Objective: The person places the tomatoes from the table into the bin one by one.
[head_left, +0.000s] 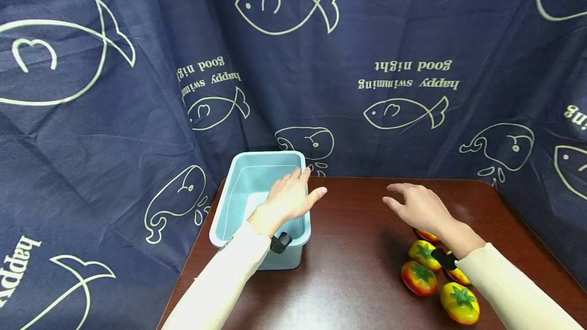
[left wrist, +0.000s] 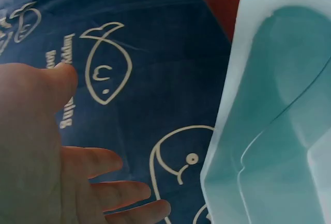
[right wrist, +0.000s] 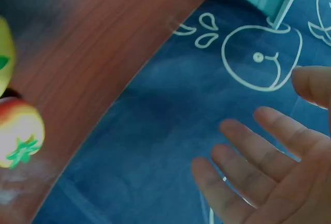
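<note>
Near right on the table [head_left: 348, 248], yellow-red tomatoes [head_left: 419, 278]: likely light, firm, slick; best cupped round the sides. Left hand [head_left: 289, 196] by blue bin [head_left: 286, 261], right hand [head_left: 419, 208] near them, both empty, fingers extended.

On the navy fish-print curtain [head_left: 376, 29], above the far edge of the tabletop [head_left: 344, 253], we read "good night" [head_left: 414, 66] and "happy swimming" [head_left: 408, 84], printed upside down in pale letters; beyond the left edge, we make out another "happy" [head_left: 18, 270].
</note>
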Tool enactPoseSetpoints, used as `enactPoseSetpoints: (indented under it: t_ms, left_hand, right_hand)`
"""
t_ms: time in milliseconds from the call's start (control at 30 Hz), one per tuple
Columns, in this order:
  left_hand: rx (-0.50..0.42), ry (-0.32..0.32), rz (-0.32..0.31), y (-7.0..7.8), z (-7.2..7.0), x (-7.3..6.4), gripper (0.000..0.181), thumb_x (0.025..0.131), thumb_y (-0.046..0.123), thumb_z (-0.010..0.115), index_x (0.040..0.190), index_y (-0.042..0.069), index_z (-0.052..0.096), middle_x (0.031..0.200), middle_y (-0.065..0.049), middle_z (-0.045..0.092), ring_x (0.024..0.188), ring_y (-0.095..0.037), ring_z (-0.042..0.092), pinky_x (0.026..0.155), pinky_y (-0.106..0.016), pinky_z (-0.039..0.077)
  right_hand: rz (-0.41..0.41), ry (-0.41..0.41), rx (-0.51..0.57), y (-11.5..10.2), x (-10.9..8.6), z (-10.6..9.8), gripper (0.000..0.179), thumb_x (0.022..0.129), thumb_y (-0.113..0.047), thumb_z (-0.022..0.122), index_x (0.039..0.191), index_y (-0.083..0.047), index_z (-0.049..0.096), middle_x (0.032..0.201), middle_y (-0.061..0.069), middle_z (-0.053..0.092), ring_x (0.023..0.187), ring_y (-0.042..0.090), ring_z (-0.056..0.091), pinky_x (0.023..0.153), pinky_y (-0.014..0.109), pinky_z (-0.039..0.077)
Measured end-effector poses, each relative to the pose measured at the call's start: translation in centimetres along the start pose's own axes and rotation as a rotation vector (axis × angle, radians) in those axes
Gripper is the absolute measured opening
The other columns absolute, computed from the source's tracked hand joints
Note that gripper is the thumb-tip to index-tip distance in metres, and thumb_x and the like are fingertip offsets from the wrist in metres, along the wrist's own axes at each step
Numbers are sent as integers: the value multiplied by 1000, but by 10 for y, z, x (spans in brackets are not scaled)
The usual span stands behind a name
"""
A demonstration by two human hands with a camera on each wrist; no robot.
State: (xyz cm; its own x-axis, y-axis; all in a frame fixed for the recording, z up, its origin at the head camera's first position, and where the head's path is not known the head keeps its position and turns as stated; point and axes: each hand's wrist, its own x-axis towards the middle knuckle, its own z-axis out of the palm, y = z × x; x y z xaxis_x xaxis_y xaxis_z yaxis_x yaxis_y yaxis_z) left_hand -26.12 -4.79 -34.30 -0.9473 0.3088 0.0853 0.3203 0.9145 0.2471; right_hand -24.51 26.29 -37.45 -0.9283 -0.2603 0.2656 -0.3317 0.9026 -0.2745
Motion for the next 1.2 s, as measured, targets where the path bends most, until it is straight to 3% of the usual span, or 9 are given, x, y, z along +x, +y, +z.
enactPoseSetpoints:
  t_ms: [167,333,467,633,800,1000,1100,1200]
  left_hand:
    - [-55,48,8,-6,-9,-13,75,95,63,40,152,14,34,154,-12,37,135,-33,42,109,-47,33]
    - [-124,140,28,-11,-11,-24,69,97,59,43,149,13,40,149,-10,43,132,-30,46,107,-46,37]
    - [-177,235,58,-14,-3,-37,60,97,54,46,141,13,51,141,-5,52,128,-24,51,102,-45,42]
    - [-235,328,75,-22,5,-57,48,97,48,50,130,15,62,133,-3,59,123,-20,55,101,-45,42]
    - [-242,462,29,-48,8,-76,38,96,45,55,118,17,69,123,1,65,115,-19,60,93,-43,47]
    - [-240,583,-55,-86,4,-94,30,95,38,62,112,15,72,115,1,69,109,-22,64,89,-45,49]
    - [-242,627,-115,-103,3,-104,29,94,37,64,110,15,72,115,-1,69,109,-24,63,89,-48,49]
    - [-245,670,-161,-118,6,-116,26,92,33,66,108,14,72,115,-2,68,109,-25,61,88,-48,48]
  right_hand:
    - [-19,63,13,17,-13,-3,31,92,-29,66,112,-7,71,107,14,71,89,34,67,75,54,51]
    - [-7,125,17,33,-28,-2,23,92,-27,66,104,-10,74,98,10,74,83,31,68,69,52,50]
    - [12,62,29,47,-45,5,23,92,-28,67,103,-10,74,97,9,74,81,29,68,67,49,51]
    - [-30,-36,40,63,-66,21,22,86,-27,74,101,-11,73,97,5,73,86,25,68,71,43,52]
    - [-65,-78,23,71,-77,33,33,81,-30,78,103,-7,72,104,8,71,99,34,65,82,50,50]
    - [-38,-152,32,80,-80,33,45,78,-29,81,111,-2,69,113,20,66,106,42,61,84,56,47]
    - [-23,-208,31,85,-81,31,54,76,-32,82,116,1,66,115,22,64,105,41,61,81,51,50]
    - [-32,-236,35,90,-84,33,62,74,-36,83,119,1,64,115,20,64,100,30,63,75,38,51]
